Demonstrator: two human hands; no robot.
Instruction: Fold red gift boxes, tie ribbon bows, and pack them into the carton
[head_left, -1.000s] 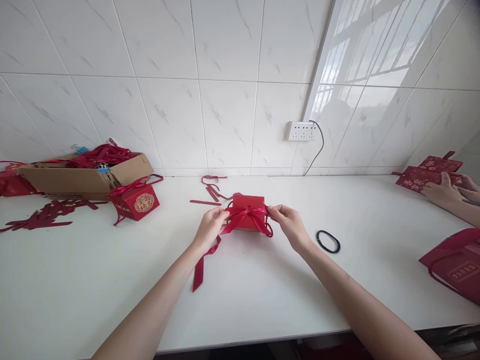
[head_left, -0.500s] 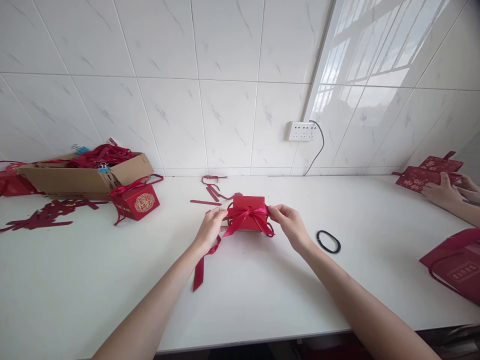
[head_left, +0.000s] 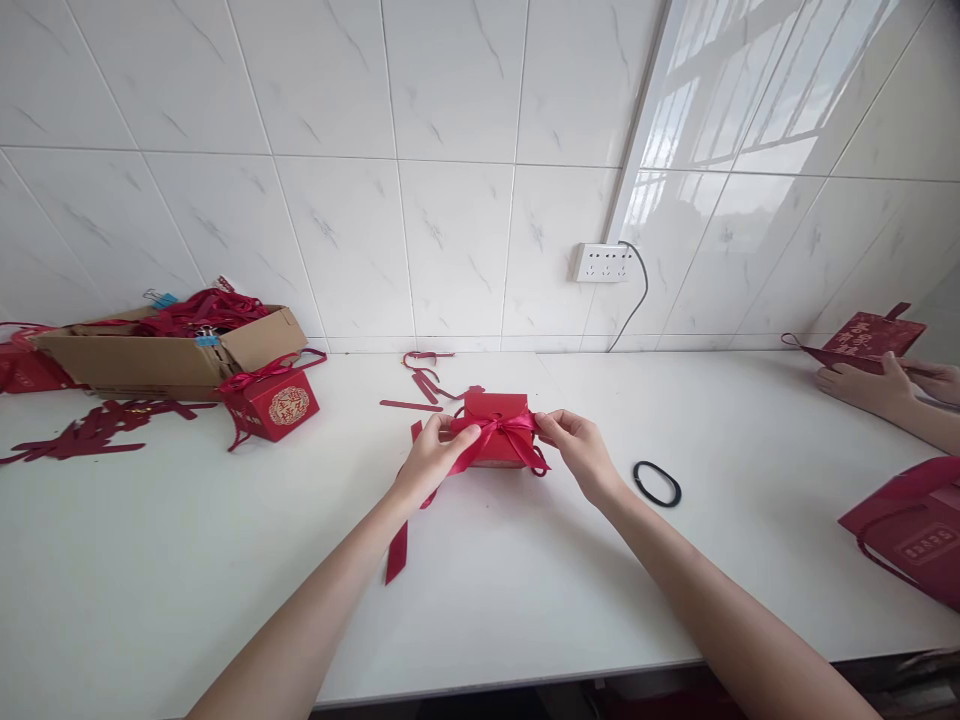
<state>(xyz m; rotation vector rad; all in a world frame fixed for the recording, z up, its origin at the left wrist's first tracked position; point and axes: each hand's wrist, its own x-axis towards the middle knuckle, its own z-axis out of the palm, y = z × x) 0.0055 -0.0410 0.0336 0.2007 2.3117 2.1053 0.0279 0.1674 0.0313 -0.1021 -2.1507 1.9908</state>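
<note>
A small red gift box (head_left: 496,403) stands on the white table in front of me. Across its front runs a shiny red ribbon (head_left: 501,428) tied in a bow, its tails hanging over the front face. At the bow's left side my left hand (head_left: 433,452) is closed on the ribbon, thumb on top near the knot. My right hand (head_left: 571,440) pinches the bow's right loop between thumb and fingers. Below my left hand a loose length of red ribbon (head_left: 397,553) lies on the table.
A cardboard box (head_left: 142,362) full of red ribbons stands at the left, with a finished-looking red gift box (head_left: 276,402) beside it. A black ring (head_left: 657,484) lies right of my hand. Far right, another person's hands (head_left: 870,388) hold a red bag (head_left: 874,340); a larger red bag (head_left: 911,530) lies nearer.
My left hand has shifted right and inward along the ribbon, its thumb now closer to the knot. My right hand has barely moved. The other person's hands have tilted their red bag.
</note>
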